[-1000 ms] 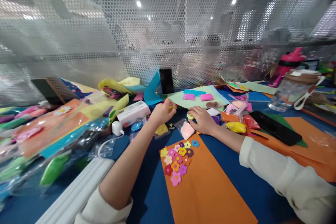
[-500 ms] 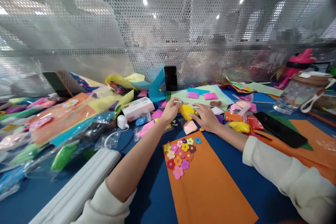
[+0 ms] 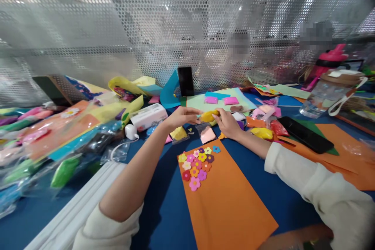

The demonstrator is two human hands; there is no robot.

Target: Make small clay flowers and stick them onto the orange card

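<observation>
A yellow lump [image 3: 209,116] is held up between my two hands, above the far end of an orange sheet [image 3: 228,199]. My right hand [image 3: 229,124] pinches its right end with thumb and fingers. At its left side, my left hand [image 3: 183,119] has its fingers stretched toward the lump, fingertips at or very near its edge. Small flower shapes [image 3: 202,164] in pink, yellow, red, orange and purple cluster on the sheet's upper left corner. Just beyond the sheet lies a bagged pale pink piece [image 3: 208,134]. A bagged yellow piece [image 3: 179,133] rests under my left hand.
Bagged colored pieces and papers crowd the left, beside a white power strip [image 3: 79,203] and white box [image 3: 149,116]. A phone [image 3: 185,81] stands at the back. On the right are a black phone [image 3: 304,134], a clear bottle [image 3: 325,93] and a pink bottle [image 3: 326,64].
My left hand has moved left and its fingers have straightened. My right hand has closed in on the yellow lump, which is now tilted. The whole view has shifted slightly.
</observation>
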